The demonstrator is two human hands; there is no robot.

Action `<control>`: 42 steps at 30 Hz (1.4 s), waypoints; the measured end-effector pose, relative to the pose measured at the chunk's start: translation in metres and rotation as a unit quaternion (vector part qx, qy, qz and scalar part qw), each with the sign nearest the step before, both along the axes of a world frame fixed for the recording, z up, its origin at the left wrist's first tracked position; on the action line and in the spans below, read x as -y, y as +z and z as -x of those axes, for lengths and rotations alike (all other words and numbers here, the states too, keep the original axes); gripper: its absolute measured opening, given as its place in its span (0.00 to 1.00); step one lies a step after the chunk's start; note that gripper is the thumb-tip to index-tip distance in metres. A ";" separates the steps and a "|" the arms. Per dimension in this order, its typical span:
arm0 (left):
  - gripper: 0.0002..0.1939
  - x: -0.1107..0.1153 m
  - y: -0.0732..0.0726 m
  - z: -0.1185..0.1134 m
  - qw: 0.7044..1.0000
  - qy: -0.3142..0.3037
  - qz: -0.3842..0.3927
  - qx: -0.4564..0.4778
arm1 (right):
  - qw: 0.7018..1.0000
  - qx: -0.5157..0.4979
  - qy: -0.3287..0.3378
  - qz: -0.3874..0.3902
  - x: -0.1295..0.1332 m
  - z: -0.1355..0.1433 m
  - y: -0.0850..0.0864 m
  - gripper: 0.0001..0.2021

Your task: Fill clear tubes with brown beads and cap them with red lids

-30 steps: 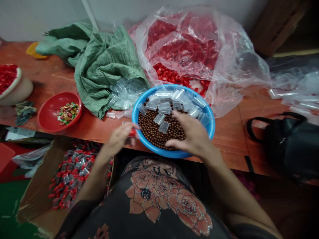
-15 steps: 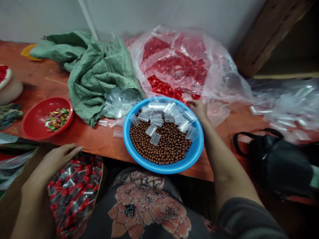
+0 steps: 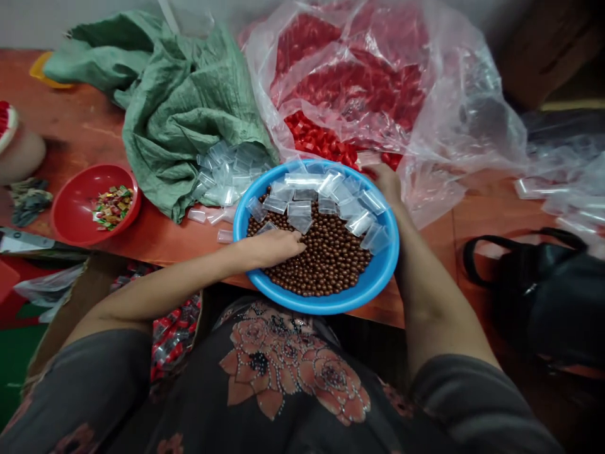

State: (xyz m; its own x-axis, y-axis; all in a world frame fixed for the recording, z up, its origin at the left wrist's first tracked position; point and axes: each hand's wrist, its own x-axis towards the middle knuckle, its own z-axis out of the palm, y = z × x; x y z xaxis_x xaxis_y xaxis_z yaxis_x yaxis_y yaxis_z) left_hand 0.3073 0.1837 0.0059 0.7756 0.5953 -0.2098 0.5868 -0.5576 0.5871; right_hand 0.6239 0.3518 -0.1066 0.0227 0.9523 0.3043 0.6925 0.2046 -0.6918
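A blue basin [image 3: 307,304] holds many small shiny brown balls [image 3: 326,268]. Clear plastic tubes [image 3: 302,181] lie over the balls at its far side. Inside the basin, my left hand [image 3: 276,248] is closed with its fingertips down at the balls; what it grips is hidden. Beyond the basin's right rim, my right hand [image 3: 385,180] reaches to the small red plastic pieces [image 3: 319,140] at the mouth of a clear plastic bag [image 3: 466,94]. Its fingers are blurred and partly hidden.
A green sack [image 3: 189,120] with loose clear tubes lies left of the bag. A red bowl [image 3: 75,214] holds wrapped sweets. Below the table edge is a box [image 3: 61,321] of red-capped clear tubes [image 3: 177,328]. At right lies a black bag [image 3: 543,302].
My left hand has moved from above the box at left into the blue basin and closed. My right hand stays by the red pieces. The view has shifted slightly.
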 end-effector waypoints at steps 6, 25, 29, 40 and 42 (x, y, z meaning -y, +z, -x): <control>0.15 -0.016 0.004 0.017 0.999 0.040 0.029 -0.010 | 0.982 -0.143 -0.126 0.012 0.013 -0.015 -0.001 0.17; 0.04 -0.008 -0.021 -0.070 0.861 0.300 0.378 0.161 | 0.860 -0.501 -0.094 -0.012 0.205 0.012 0.096 0.22; 0.06 -0.007 -0.016 -0.073 0.845 0.305 0.409 0.161 | 0.834 -0.543 -0.089 -0.022 0.222 0.038 0.105 0.20; 0.11 0.009 0.027 -0.019 0.816 0.315 0.396 0.279 | 0.863 -0.501 -0.019 0.059 0.237 0.060 0.113 0.10; 0.14 0.017 0.031 -0.009 0.798 0.327 0.392 0.321 | 0.885 -0.459 0.000 0.074 0.235 0.067 0.114 0.12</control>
